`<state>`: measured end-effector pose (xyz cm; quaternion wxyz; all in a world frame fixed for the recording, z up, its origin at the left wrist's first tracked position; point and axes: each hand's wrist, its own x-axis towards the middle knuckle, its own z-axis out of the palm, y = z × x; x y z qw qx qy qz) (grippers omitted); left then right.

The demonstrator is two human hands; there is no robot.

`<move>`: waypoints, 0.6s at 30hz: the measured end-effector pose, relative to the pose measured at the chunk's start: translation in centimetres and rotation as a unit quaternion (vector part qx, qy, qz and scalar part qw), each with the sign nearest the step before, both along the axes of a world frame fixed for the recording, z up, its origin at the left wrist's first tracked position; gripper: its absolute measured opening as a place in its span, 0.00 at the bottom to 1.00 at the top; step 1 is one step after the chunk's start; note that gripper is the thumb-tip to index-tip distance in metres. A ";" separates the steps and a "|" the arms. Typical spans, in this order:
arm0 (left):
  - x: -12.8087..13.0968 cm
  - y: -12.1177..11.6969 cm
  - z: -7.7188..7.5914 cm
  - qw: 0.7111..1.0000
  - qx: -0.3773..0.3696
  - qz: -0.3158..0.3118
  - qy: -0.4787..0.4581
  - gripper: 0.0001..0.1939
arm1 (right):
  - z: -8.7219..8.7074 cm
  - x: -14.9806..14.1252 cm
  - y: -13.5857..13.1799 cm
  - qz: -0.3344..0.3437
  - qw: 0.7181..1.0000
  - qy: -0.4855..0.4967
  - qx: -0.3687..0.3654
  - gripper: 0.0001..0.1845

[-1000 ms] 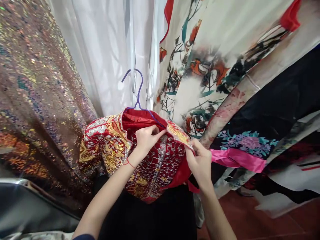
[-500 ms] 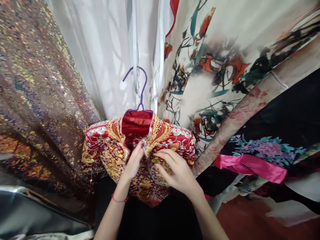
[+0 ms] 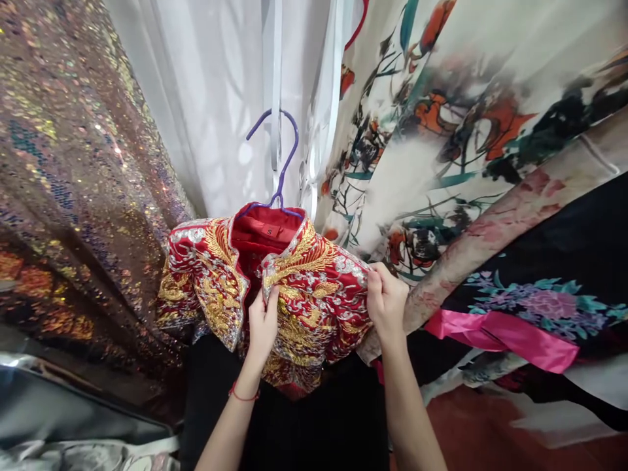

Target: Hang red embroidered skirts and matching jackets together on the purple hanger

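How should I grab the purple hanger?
I'd pinch the purple hanger by its stem, below the hook, coming from your right. That thin part sticks up bare above the jacket, while a white strap hangs by the hook's top.

A purple hanger [image 3: 296,140] carries the red jacket [image 3: 304,294] with gold and silver embroidery, its shoulder wires running inside the collar; reddish floor [image 3: 466,432] shows at lower right; whether the pale cloth [image 3: 544,422] there touches it is unclear.
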<state>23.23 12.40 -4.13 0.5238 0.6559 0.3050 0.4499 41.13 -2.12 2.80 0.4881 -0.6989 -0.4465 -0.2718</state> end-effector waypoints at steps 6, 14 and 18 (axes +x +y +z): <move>0.1 0.9 0.8 0.997 0.012 0.065 -0.029 0.24 | -1.1 -1.5 0.1 -0.125 0.981 -0.125 0.078 0.19; -0.7 1.3 -2.6 0.997 0.014 0.061 0.034 0.22 | -3.4 -1.5 1.0 -0.212 0.959 -0.184 0.042 0.24; -4.3 0.3 -4.0 0.995 0.048 0.048 0.075 0.17 | -2.6 -3.7 1.4 -0.275 0.940 -0.166 0.115 0.17</move>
